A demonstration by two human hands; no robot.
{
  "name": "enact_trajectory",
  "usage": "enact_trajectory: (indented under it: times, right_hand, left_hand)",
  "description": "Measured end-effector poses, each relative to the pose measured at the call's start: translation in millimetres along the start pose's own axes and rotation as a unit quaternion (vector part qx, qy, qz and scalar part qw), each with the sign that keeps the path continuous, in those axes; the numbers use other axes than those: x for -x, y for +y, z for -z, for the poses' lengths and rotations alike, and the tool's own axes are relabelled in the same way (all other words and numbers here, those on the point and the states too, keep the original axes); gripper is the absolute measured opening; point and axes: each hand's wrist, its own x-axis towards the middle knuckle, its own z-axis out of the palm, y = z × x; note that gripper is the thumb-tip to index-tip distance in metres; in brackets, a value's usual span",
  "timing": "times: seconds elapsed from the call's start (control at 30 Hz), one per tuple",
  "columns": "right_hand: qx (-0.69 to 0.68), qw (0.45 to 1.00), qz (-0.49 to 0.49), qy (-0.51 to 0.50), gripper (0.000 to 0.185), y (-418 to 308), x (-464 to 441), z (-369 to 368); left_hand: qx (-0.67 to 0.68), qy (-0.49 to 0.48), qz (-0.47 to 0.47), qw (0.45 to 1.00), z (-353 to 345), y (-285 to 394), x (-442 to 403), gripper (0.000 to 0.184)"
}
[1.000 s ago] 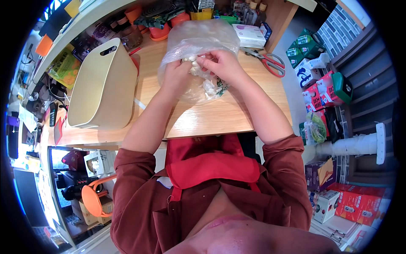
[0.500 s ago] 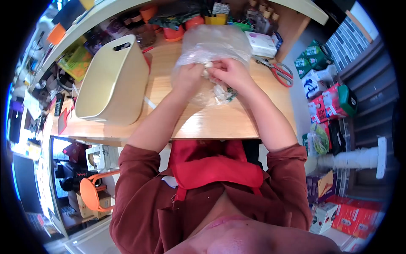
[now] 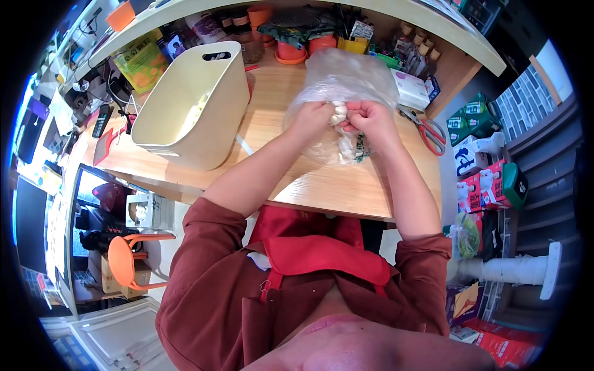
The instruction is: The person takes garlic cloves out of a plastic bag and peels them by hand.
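Both hands meet over a clear plastic bag (image 3: 349, 71) on the wooden desk. Between them is a whitish garlic bulb (image 3: 338, 114). My left hand (image 3: 314, 119) is closed on the bulb from its left side. From the right, my right hand (image 3: 370, 119) pinches at it, thumb and fingers bent together. White papery scraps (image 3: 348, 148) and a bit of green print show in the bag below the hands. A cream bin (image 3: 192, 105) stands on the left, with a few pale pieces (image 3: 198, 110) inside.
Red-handled scissors (image 3: 431, 136) lie right of the bag, beside a white box (image 3: 409, 89). Orange pots (image 3: 291, 52) and bottles (image 3: 421, 55) line the back under a shelf. An orange chair (image 3: 122, 263) stands at lower left.
The view has shifted, so the desk appears further right and lower. The bin's inside now shows pale pieces. Both hands stay together at the bag, with the bulb more plainly visible between them.
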Motion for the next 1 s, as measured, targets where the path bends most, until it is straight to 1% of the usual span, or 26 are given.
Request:
enact_trajectory:
  times: [0.07,0.17,0.27,0.33,0.37,0.43,0.47,0.57,0.63,0.7,0.73,0.77,0.83,0.87,0.93,0.97,1.0]
  right_hand:
    - [0.005,1.000,0.000,0.011,0.022,1,-2,0]
    - [0.024,0.999,0.005,0.035,0.018,1,-3,0]
    - [0.034,0.997,0.015,0.061,0.015,3,-5,0]
    - [0.045,0.996,0.025,0.067,0.014,6,-7,1]
    - [0.083,0.993,0.038,0.068,0.015,7,-8,1]
    - [0.158,0.983,0.062,0.073,0.015,8,-7,1]
    - [0.211,0.969,0.091,0.091,0.014,7,-4,-1]
    - [0.348,0.907,0.190,0.138,0.012,1,1,-7]
    - [0.412,0.856,0.269,0.158,0.012,3,1,-5]
    - [0.441,0.855,0.229,0.147,0.013,4,0,-3]
    - [0.454,0.854,0.209,0.141,0.014,4,-1,-3]
    - [0.454,0.857,0.203,0.137,0.014,7,-3,-3]
    - [0.456,0.860,0.190,0.130,0.015,11,-7,0]
    - [0.416,0.886,0.167,0.117,0.016,11,-8,2]
    - [0.331,0.931,0.115,0.098,0.017,12,-8,4]
    - [0.239,0.963,0.094,0.080,0.019,12,-7,4]
    - [0.144,0.985,0.074,0.061,0.021,12,-7,3]
  left_hand:
    - [-0.003,0.010,-0.006,1.000,-5,10,7,0.025]
    - [-0.001,-0.003,0.035,0.999,-4,15,8,0.026]
    - [-0.040,-0.044,0.035,0.998,2,-9,-11,0.027]
    - [-0.025,-0.069,0.013,0.997,3,-12,-14,0.027]
    - [-0.018,-0.082,0.003,0.996,4,-13,-15,0.027]
    - [-0.038,-0.077,0.005,0.996,7,-18,-20,0.027]
    - [-0.048,-0.075,0.006,0.996,8,-20,-21,0.026]
    - [0.008,-0.060,-0.017,0.998,5,-16,-18,0.025]
    - [-0.166,-0.070,-0.120,0.976,10,-14,-14,0.023]
    - [-0.135,-0.064,-0.114,0.982,9,-13,-15,0.022]
    - [-0.015,-0.054,-0.055,0.997,7,-13,-17,0.022]
    - [0.105,-0.041,0.005,0.994,5,-13,-18,0.021]
    - [0.135,-0.025,-0.020,0.990,2,-10,-15,0.021]
    - [0.150,-0.020,-0.032,0.988,1,-9,-14,0.021]
    - [0.077,-0.009,0.016,0.997,5,-13,-19,0.021]
    - [0.039,-0.006,0.040,0.998,7,-15,-21,0.021]
    - [-0.016,-0.011,0.016,1.000,8,-15,-20,0.022]
